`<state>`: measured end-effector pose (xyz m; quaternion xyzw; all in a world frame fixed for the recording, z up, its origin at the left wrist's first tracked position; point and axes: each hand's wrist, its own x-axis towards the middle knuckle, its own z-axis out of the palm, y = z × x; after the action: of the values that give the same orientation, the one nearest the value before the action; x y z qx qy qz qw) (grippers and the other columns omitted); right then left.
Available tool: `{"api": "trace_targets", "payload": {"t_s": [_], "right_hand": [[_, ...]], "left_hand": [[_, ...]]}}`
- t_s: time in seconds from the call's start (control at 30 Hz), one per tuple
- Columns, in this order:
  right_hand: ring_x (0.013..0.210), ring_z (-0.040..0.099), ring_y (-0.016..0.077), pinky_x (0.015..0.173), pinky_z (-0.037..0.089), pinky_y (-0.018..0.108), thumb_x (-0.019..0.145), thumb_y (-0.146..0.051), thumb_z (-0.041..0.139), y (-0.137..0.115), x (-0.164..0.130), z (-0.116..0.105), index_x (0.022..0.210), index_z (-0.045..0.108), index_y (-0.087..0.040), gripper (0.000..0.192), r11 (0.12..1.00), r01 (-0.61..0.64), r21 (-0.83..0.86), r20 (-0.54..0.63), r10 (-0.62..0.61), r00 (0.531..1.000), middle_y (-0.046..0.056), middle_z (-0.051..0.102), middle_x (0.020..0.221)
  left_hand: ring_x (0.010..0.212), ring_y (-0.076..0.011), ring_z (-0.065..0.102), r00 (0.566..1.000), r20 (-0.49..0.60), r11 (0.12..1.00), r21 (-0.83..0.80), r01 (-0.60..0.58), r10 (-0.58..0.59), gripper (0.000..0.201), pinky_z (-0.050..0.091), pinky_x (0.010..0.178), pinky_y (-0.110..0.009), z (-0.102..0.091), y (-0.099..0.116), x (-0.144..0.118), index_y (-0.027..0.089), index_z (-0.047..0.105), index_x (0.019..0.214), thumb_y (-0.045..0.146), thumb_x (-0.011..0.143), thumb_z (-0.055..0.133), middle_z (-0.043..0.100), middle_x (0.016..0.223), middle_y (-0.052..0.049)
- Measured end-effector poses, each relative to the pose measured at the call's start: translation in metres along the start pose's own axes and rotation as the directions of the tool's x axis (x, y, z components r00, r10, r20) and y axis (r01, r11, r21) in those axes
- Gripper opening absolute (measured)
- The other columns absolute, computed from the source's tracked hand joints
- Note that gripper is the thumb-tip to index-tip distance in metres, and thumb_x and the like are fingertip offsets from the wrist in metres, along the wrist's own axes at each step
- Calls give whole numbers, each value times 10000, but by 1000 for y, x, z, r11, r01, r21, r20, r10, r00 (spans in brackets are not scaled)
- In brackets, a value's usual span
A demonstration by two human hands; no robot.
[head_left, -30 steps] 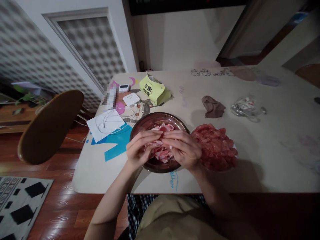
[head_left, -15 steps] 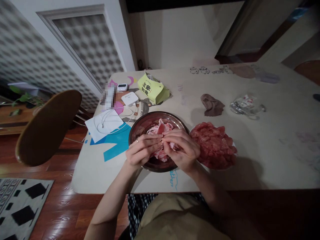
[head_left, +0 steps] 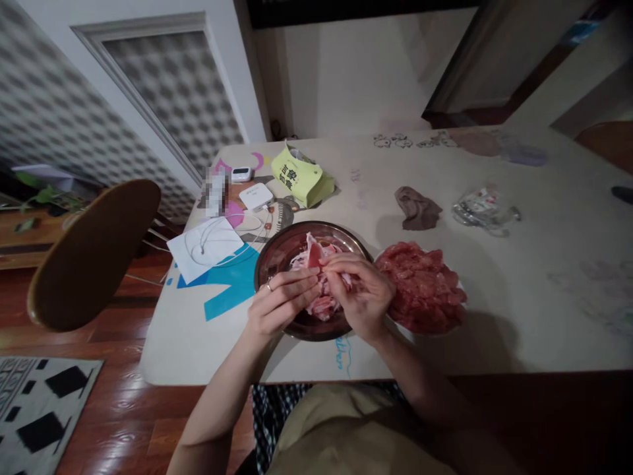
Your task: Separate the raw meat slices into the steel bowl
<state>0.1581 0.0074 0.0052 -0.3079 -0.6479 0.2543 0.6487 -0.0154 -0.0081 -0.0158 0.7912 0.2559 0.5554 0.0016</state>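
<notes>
A dark round bowl (head_left: 277, 254) sits near the table's front edge with pale pink meat slices (head_left: 321, 305) in it. Over the bowl, my left hand (head_left: 279, 305) and my right hand (head_left: 363, 293) meet fingertip to fingertip, both pinching one thin pink meat slice (head_left: 313, 252) that sticks up between them. A ring shows on my left hand. Right of the bowl lies a pile of darker red meat (head_left: 422, 285) on a plate, touching my right hand's side.
On the table (head_left: 519, 297): a yellow-green packet (head_left: 299, 177), white devices (head_left: 256, 195) and cable on paper (head_left: 205, 243), a brown cloth (head_left: 416, 206), a crumpled clear wrapper (head_left: 482, 208). A wooden chair (head_left: 91, 254) stands at the left.
Both hands have lifted slightly and drawn together over the bowl, raising one meat slice upright between the fingertips. The camera shifted a little.
</notes>
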Motion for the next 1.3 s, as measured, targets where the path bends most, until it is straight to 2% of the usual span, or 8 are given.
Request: {"api": "trace_targets", "payload": {"t_s": [0.2, 0.37, 0.47, 0.6, 0.7, 0.83, 1.1, 1.3], "right_hand": [[926, 728, 154, 907, 605, 362, 897, -74, 668, 3, -1, -1, 940, 707, -228, 165, 999, -30, 15, -10, 30, 999, 5, 761, 960], [1113, 701, 212, 983, 601, 435, 879, -52, 692, 9, 5, -10, 1153, 696, -224, 323, 952, 228, -202, 144, -201, 969, 57, 753, 1092], [1084, 715, 200, 963, 621, 408, 887, -37, 674, 11, 7, -13, 1188, 688, -214, 350, 901, 322, -292, 193, -274, 942, 65, 758, 1086], [1076, 732, 198, 954, 638, 370, 875, -20, 679, 13, 1, -17, 1263, 661, -192, 425, 814, 414, -407, 184, -371, 910, 72, 771, 1079], [1154, 710, 213, 980, 638, 371, 874, -36, 692, 18, -5, -21, 1382, 590, -182, 538, 734, 497, -462, 231, -442, 867, 77, 766, 1156], [1234, 672, 226, 1015, 626, 380, 909, -66, 662, 25, -8, -22, 1455, 524, -177, 574, 689, 552, -469, 305, -461, 834, 83, 741, 1240], [1243, 666, 250, 1033, 611, 404, 888, -65, 683, 26, -2, -16, 1379, 581, -113, 504, 656, 565, -501, 359, -436, 825, 125, 754, 1196], [1101, 730, 204, 935, 641, 368, 886, -42, 654, 18, -2, -10, 1207, 674, -190, 353, 761, 437, -479, 190, -396, 898, 67, 780, 1075]], "left_hand": [[1169, -231, 709, 1000, -21, 1000, -8, -15, 15, 349, 662, 878, -370, 2, -4, -1, 210, 664, 1320, 126, 992, 578, 761, 1144, -87], [1154, -261, 707, 998, -54, 999, -41, -25, 22, 346, 649, 889, -413, 3, -10, 7, 174, 678, 1281, 78, 963, 581, 741, 1123, -109], [1193, -279, 687, 999, -43, 998, -68, -6, 3, 359, 628, 943, -448, 4, -9, 14, 173, 684, 1250, 41, 928, 597, 716, 1176, -119], [1314, -327, 610, 986, 8, 974, -156, 163, -164, 445, 543, 1075, -553, 5, -7, 18, 221, 611, 1356, 216, 915, 668, 635, 1386, -140], [1400, -357, 527, 925, 92, 880, -284, 380, -370, 563, 475, 1139, -581, 3, -4, 18, 202, 532, 1452, 485, 967, 571, 546, 1502, -170], [1383, -293, 555, 847, 181, 815, -233, 531, -500, 523, 451, 1184, -485, 3, 1, 17, 215, 542, 1458, 380, 968, 619, 567, 1498, -130], [1362, -245, 585, 888, 61, 881, -108, 460, -456, 496, 492, 1163, -421, 10, 3, 15, 241, 615, 1398, 146, 914, 675, 596, 1472, -86], [1330, -232, 614, 908, 64, 902, -103, 419, -414, 525, 503, 1153, -392, 11, 6, 16, 252, 614, 1399, 98, 900, 670, 595, 1469, -83]]}}
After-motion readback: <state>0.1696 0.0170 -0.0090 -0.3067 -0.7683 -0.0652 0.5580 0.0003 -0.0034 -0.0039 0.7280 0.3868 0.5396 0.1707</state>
